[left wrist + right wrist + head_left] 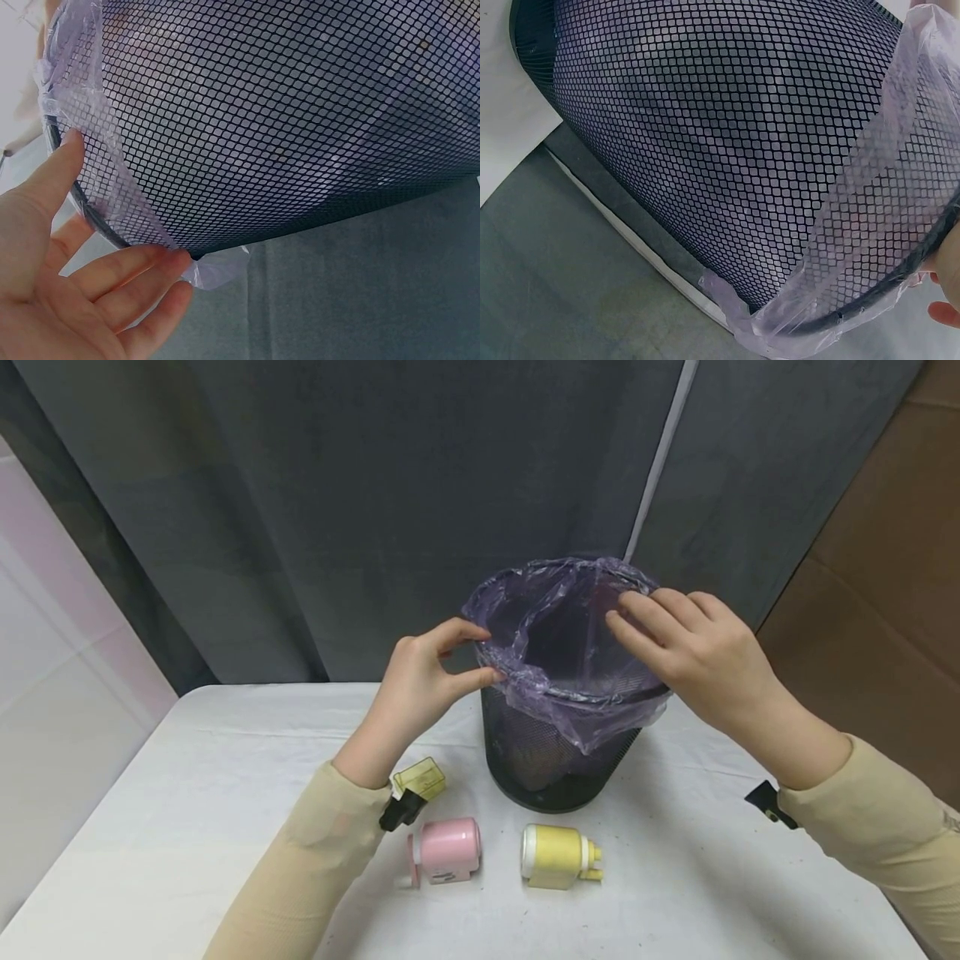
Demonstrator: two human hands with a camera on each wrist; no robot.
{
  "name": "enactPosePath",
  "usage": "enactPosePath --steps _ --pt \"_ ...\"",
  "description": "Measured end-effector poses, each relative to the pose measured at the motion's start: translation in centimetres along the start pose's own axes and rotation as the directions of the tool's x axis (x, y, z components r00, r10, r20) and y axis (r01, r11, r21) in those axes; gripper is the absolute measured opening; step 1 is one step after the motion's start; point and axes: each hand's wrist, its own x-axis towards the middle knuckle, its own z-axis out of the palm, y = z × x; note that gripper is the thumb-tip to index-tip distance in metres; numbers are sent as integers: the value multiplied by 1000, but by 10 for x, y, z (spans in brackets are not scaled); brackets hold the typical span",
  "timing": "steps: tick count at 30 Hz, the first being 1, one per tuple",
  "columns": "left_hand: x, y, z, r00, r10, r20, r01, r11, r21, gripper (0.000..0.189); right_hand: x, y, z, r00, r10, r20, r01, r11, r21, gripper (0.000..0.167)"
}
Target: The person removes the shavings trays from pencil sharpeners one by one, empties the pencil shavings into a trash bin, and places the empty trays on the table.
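Observation:
A black mesh trash can (pixel 551 793) stands on the table, lined with a thin purple trash bag (pixel 585 727) whose edge is folded out over the rim. At the rim's left side, my left hand (pixel 431 672) holds the bag's edge, index finger inside and thumb outside; in the left wrist view the other fingers (pixel 139 274) lie along the outside. Over the right side of the opening, my right hand (pixel 697 647) has loosely bent fingers that show nothing between them. In the right wrist view only part of that hand (pixel 949 274) shows, beside the rim.
In front of the can lie a pink bottle (pixel 450 847) and a yellow bottle (pixel 555 853), both on their sides. A small yellow see-through box (pixel 422 777) sits near my left wrist. A dark grey curtain (pixel 420 510) hangs behind the white table (pixel 247 777), with a brown panel (pixel 885 585) at right.

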Motion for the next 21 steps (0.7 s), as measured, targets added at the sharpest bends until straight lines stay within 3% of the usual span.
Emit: enactPosePath --steps 21 --pt "1 1 -1 1000 -3 7 3 1000 5 41 4 2 -2 999 -35 -14 35 999 -20 36"
